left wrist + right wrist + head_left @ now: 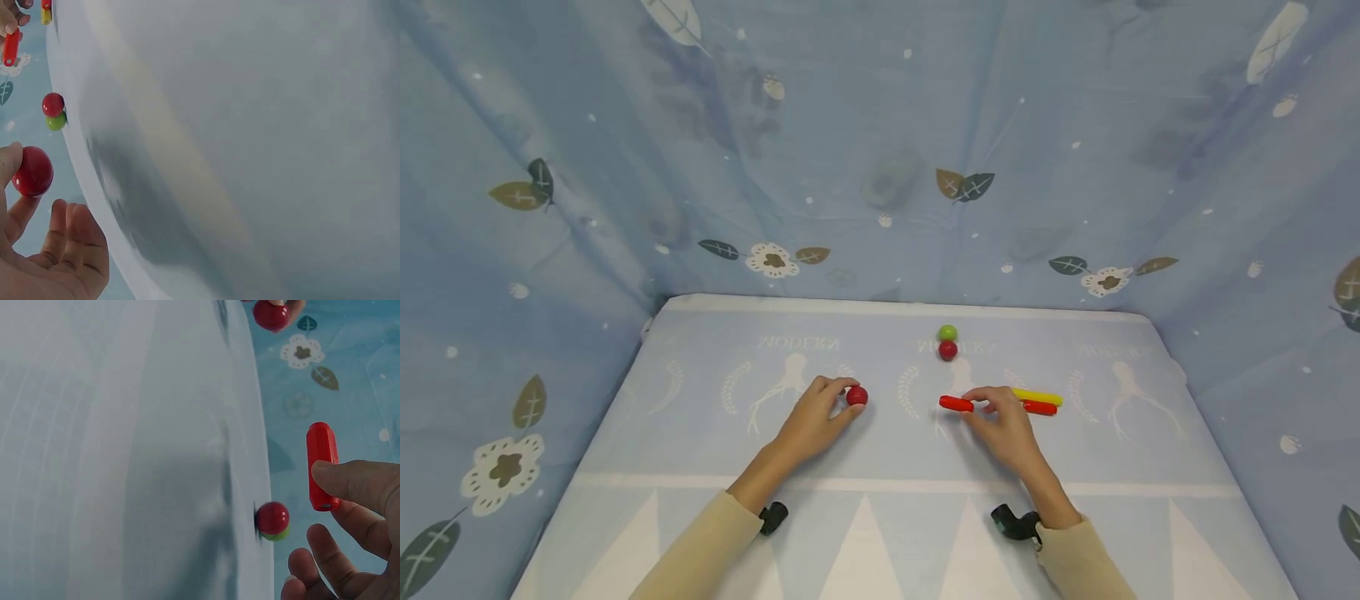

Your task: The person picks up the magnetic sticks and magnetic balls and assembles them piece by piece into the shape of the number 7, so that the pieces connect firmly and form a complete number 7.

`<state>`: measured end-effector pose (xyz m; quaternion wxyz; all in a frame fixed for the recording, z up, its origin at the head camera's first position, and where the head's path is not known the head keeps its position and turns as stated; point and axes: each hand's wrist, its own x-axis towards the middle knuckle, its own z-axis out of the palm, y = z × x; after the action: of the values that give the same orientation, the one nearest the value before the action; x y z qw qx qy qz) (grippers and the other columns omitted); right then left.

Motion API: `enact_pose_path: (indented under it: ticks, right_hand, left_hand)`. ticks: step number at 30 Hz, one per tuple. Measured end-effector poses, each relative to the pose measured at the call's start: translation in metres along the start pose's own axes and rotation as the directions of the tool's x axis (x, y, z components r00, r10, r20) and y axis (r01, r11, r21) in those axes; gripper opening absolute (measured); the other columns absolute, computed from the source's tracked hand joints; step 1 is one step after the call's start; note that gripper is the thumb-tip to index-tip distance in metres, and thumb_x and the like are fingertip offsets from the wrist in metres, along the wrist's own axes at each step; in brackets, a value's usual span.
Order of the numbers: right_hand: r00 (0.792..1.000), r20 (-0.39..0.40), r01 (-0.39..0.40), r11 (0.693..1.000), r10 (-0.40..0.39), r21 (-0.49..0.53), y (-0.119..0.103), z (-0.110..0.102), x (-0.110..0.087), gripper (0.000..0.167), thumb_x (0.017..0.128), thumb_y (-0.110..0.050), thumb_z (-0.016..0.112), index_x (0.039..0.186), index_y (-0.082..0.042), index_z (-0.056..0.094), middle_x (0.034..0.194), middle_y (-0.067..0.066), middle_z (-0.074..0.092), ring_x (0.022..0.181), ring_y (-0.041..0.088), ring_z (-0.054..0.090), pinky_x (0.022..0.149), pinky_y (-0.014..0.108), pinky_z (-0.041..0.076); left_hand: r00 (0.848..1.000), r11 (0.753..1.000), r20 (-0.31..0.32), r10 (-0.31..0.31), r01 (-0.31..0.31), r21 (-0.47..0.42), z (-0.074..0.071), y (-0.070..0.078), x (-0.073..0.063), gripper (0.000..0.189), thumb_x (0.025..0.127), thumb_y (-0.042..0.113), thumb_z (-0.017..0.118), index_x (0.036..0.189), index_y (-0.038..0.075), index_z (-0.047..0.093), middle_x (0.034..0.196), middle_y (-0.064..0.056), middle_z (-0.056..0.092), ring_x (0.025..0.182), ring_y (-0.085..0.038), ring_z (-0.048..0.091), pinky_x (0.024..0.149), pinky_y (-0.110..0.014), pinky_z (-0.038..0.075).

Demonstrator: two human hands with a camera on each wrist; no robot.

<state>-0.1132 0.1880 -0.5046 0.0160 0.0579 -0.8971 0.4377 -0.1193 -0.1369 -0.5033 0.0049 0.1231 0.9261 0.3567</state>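
Observation:
Between thumb and fingertip, my left hand (811,418) pinches a glossy red ball (857,396); the left wrist view shows the ball (34,172) above the other, loosely bent fingers. My right hand (1006,429) pinches a short red stick (955,403) with tapered ends. Seen from the right wrist, thumb and finger grip this stick (322,467) near its middle, the remaining fingers half bent. Just right of that hand lie a yellow stick (1039,397) and a second red stick (1042,408), side by side and partly hidden by the hand.
Farther back on the table (880,458), a second red ball (948,351) sits in front of a green ball (948,332). A blue patterned curtain (880,167) rises behind the table's back edge and along both sides. Each wrist wears a small black camera (1015,522).

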Motion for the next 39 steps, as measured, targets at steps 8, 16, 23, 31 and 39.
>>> enact_pose_path:
  ticks: [8, 16, 23, 31, 39]
  right_hand:
    - [0.999, 0.03, 0.015, 0.999, -0.016, 0.041, -0.002, 0.013, 0.003, 0.023, 0.088, -0.011, 0.078, 0.109, -0.017, 0.072, 0.111, 0.007, 0.06, 0.095, 0.027, 0.054, 0.081, 0.041, 0.047]
    - [0.998, 0.049, 0.022, 0.998, -0.025, 0.064, -0.005, 0.024, 0.006, 0.022, 0.088, -0.008, 0.078, 0.107, -0.015, 0.071, 0.108, 0.007, 0.061, 0.092, 0.026, 0.054, 0.078, 0.039, 0.046]
    - [0.998, 0.063, 0.025, 0.998, -0.029, 0.058, -0.01, 0.031, 0.009, 0.023, 0.086, -0.008, 0.079, 0.107, -0.016, 0.071, 0.106, 0.006, 0.061, 0.09, 0.026, 0.054, 0.076, 0.038, 0.046]
    - [0.995, 0.088, 0.045, 0.996, -0.052, 0.072, -0.016, 0.042, 0.015, 0.022, 0.085, -0.006, 0.08, 0.104, -0.015, 0.072, 0.102, 0.005, 0.061, 0.087, 0.025, 0.054, 0.075, 0.036, 0.046]
    - [0.991, 0.104, 0.082, 0.993, -0.09, 0.086, -0.021, 0.057, 0.023, 0.023, 0.084, -0.004, 0.08, 0.102, -0.014, 0.072, 0.101, 0.008, 0.061, 0.084, 0.025, 0.054, 0.074, 0.036, 0.045]
  left_hand:
    - [0.998, 0.999, 0.033, -0.053, 0.053, 0.005, -0.003, -0.006, -0.008, 0.043, 0.093, 0.032, 0.074, 0.131, 0.019, 0.061, 0.108, -0.009, 0.055, 0.09, -0.02, 0.052, 0.075, -0.037, 0.045]
    - [0.994, 0.997, 0.082, -0.071, 0.071, 0.002, -0.002, -0.012, -0.009, 0.043, 0.093, 0.031, 0.074, 0.132, 0.021, 0.06, 0.107, -0.006, 0.055, 0.093, -0.02, 0.054, 0.075, -0.038, 0.046]
    - [0.995, 0.998, 0.079, -0.068, 0.069, -0.004, -0.002, -0.014, -0.01, 0.041, 0.093, 0.029, 0.074, 0.13, 0.019, 0.061, 0.105, -0.007, 0.055, 0.094, -0.021, 0.054, 0.077, -0.039, 0.046]
    - [0.994, 0.997, 0.08, -0.073, 0.072, 0.017, 0.001, -0.017, -0.01, 0.04, 0.092, 0.028, 0.075, 0.13, 0.019, 0.062, 0.106, -0.007, 0.055, 0.094, -0.02, 0.053, 0.078, -0.039, 0.045]
    - [0.993, 0.996, 0.073, -0.092, 0.091, 0.026, 0.0, -0.02, -0.012, 0.041, 0.093, 0.032, 0.074, 0.13, 0.019, 0.062, 0.106, -0.007, 0.055, 0.093, -0.02, 0.052, 0.077, -0.039, 0.045]
